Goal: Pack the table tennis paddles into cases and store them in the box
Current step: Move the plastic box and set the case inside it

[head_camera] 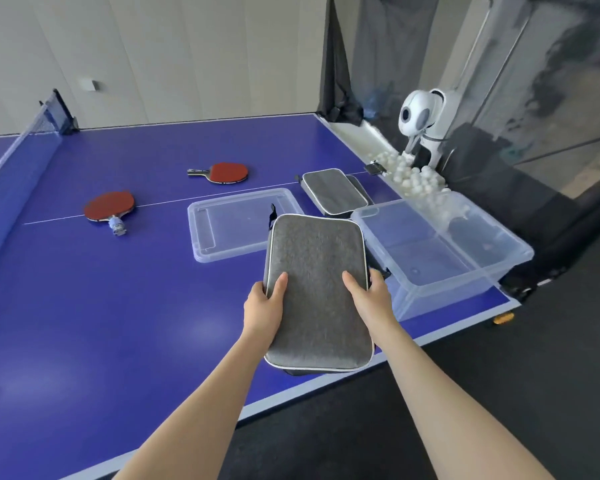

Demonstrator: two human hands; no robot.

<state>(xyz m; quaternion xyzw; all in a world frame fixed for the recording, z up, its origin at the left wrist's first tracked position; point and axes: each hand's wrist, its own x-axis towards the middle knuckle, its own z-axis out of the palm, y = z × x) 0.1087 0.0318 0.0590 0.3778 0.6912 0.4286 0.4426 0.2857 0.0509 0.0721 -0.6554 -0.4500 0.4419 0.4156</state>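
A grey paddle case (317, 292) with white piping is held above the table's near edge. My left hand (264, 306) grips its left side, thumb on top. My right hand (369, 296) grips its right side the same way. Two more grey cases (333, 190) lie stacked on the table behind it. A clear plastic box (440, 251) stands at the right corner, and nothing shows inside it. Its clear lid (236, 230) lies flat to the left of the held case. Two red paddles lie further off: one (110, 207) at the left, one (226, 172) near the middle line.
The blue table (101, 306) has its net (25, 140) at the far left. A white ball-feeding machine (423, 119) and a trough of several white balls (409, 174) sit beyond the right end. Dark floor lies below the near edge.
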